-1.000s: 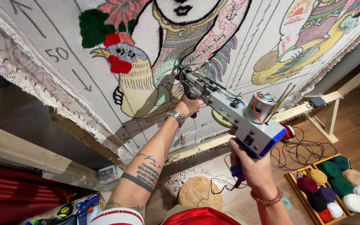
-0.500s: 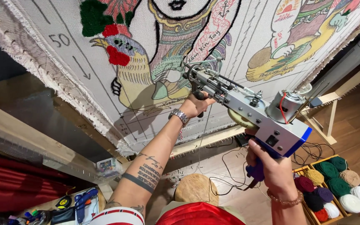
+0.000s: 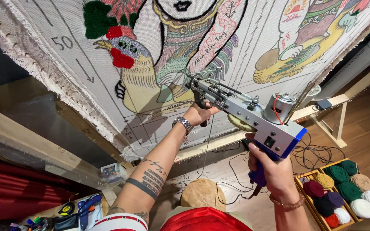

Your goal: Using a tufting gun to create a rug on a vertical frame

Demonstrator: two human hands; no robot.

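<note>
- While held up before the stretched cloth, tufting gun (image 3: 245, 113) gripped in both hands, nose touching or just short of the fabric beside the yellow bird
- Right hand (image 3: 275, 173) clenched round the blue rear handle, beaded bracelet (image 3: 285, 202) at the wrist
- Left hand (image 3: 200, 113) closed on the black front handle under the gun's nose, metal wristwatch (image 3: 182, 124) on a tattooed forearm
- Tufting cloth (image 3: 120, 119) tilted across a wooden frame (image 3: 219, 143), drawn with outlined figures and partly filled in: green, red and yellow patches around the bird
- Silver motor on top of the gun's rear, yellow gear below the body
- Thin yarn strand hanging from beneath the gun toward the floor
- Wooden crate of yarn balls (image 3: 343, 192) on the floor at lower right: green, tan, white, purple, maroon, red
- Black cables (image 3: 317, 152) looped on the floor just beside the crate
- Round wooden stool (image 3: 203, 193) below the forearms
- Tools and a tape measure (image 3: 66, 208) on the surface at lower left
</note>
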